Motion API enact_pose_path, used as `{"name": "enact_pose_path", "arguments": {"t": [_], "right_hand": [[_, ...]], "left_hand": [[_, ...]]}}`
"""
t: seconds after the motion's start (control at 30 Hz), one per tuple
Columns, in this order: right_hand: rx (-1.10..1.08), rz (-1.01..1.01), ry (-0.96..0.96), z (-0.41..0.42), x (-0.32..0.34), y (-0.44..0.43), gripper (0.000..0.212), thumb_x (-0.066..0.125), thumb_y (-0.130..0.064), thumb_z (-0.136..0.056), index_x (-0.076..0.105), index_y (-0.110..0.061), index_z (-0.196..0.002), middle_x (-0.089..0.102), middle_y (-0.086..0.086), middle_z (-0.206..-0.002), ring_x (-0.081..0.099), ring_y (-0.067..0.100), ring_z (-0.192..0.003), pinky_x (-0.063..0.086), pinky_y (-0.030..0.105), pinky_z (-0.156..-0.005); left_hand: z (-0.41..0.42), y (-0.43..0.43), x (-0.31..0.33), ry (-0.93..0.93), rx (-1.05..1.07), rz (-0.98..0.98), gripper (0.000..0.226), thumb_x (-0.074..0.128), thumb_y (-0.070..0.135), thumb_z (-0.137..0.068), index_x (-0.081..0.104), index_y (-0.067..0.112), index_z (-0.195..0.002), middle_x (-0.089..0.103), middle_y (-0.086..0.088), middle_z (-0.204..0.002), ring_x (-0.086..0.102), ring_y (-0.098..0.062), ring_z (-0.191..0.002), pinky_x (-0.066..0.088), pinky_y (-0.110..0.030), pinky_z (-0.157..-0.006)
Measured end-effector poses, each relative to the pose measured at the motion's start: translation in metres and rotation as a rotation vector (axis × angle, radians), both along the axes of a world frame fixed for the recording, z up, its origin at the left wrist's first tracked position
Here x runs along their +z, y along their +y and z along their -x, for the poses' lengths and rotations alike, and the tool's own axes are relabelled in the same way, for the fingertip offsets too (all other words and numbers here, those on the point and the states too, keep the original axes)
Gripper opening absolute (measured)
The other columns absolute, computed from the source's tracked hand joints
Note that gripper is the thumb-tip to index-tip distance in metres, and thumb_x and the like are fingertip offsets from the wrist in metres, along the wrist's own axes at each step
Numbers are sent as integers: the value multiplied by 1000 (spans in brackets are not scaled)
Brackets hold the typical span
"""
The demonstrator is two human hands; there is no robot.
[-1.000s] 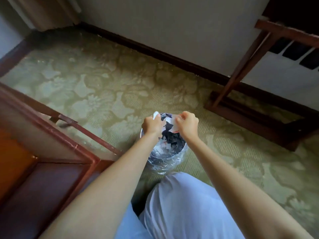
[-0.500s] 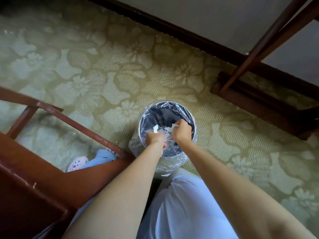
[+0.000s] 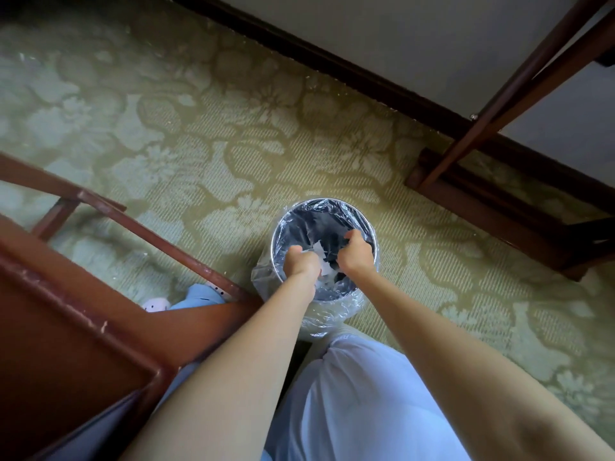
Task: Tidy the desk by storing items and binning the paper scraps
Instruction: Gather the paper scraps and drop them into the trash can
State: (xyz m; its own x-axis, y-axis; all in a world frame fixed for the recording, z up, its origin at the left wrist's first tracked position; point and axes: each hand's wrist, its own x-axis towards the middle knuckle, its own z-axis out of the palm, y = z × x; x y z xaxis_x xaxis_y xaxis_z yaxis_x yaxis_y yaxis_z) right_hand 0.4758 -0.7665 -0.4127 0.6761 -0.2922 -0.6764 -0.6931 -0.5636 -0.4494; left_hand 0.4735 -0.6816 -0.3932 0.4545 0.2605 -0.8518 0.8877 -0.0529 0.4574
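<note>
Your left grip (image 3: 301, 261) pinches white paper scraps (image 3: 323, 261) just within the mouth of the lined bin (image 3: 327, 203), so whatever you release falls contained; your right grip (image 3: 357, 256) curls alongside, contents not discernible.

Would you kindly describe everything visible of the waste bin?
The waste bin stands upright on the green floral carpet: round, pale rim, dark inside, lined with a clear crinkled plastic bag that spills over its edge. The left hand and right hand are over its mouth, white paper scraps between them.
</note>
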Motion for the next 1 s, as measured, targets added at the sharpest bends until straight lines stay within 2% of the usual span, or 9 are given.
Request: {"name": "enact_pose_path", "arguments": {"t": [0.1,0.13,0.2,0.23,0.27,0.3,0.4,0.7,1.0], "right_hand": [[55,41,-89,2,32,-2,36,36,4,-89,46,2,-123,55,23,-123,52,37,-112,42,36,-86],[66,56,-135,2,46,-2,34,37,3,-89,48,2,-121,56,23,-122,52,37,-112,42,35,-86],[104,93,-233,1,77,-2,33,38,0,-89,49,2,-119,58,23,-120,52,38,-112,40,36,-86],[132,116,-284,1,94,-1,32,38,-1,-89,49,2,-119,57,23,-120,51,38,-112,40,36,-87],[154,138,-339,1,111,-1,32,39,-2,-89,49,1,-119,57,23,-120,51,37,-112,40,37,-87],[169,155,-399,2,130,0,32,39,-3,-89,49,1,-119,57,22,-120,51,37,-112,40,37,-88],[186,187,-597,8,193,6,35,40,-6,-88,50,-4,-122,56,17,-124,51,35,-114,39,36,-90],[303,68,-1056,72,354,81,32,42,-9,-91,51,-8,-122,57,10,-123,51,29,-115,37,33,-91],[812,-188,-1191,188,366,252,35,46,-4,-86,56,-9,-119,58,11,-124,53,31,-116,40,37,-91]], "left_hand": [[1,3,35,-81,-117,-73,31,33,-11,-87,59,4,-95,55,-17,-96,56,-32,-82,51,-38,-70],[2,3,50,-122,-149,-113,30,34,-12,-84,50,8,-68,47,-12,-72,44,-28,-63,41,-32,-55],[2,5,86,-209,-213,-175,37,37,-10,-82,30,13,-54,30,-7,-57,30,-28,-61,25,-29,-54],[3,6,106,-267,-243,-207,34,37,-9,-82,36,11,-54,35,-11,-56,32,-34,-67,24,-31,-55],[5,6,127,-333,-260,-223,28,37,-8,-82,50,5,-60,48,-18,-64,25,-17,-79,29,-35,-56],[6,7,148,-415,-263,-234,26,37,-5,-85,62,0,-81,60,-24,-85,52,-31,-119,39,-39,-66],[17,13,215,-627,-234,-269,32,40,4,-90,58,6,-116,59,-13,-121,53,-29,-114,44,-32,-92],[111,89,369,-1120,-70,-576,31,41,3,-90,63,11,-110,63,-8,-117,55,-23,-112,41,-27,-92],[258,250,360,-963,233,-900,29,42,0,-91,64,7,-109,66,-12,-115,56,-29,-112,41,-31,-94]]}}
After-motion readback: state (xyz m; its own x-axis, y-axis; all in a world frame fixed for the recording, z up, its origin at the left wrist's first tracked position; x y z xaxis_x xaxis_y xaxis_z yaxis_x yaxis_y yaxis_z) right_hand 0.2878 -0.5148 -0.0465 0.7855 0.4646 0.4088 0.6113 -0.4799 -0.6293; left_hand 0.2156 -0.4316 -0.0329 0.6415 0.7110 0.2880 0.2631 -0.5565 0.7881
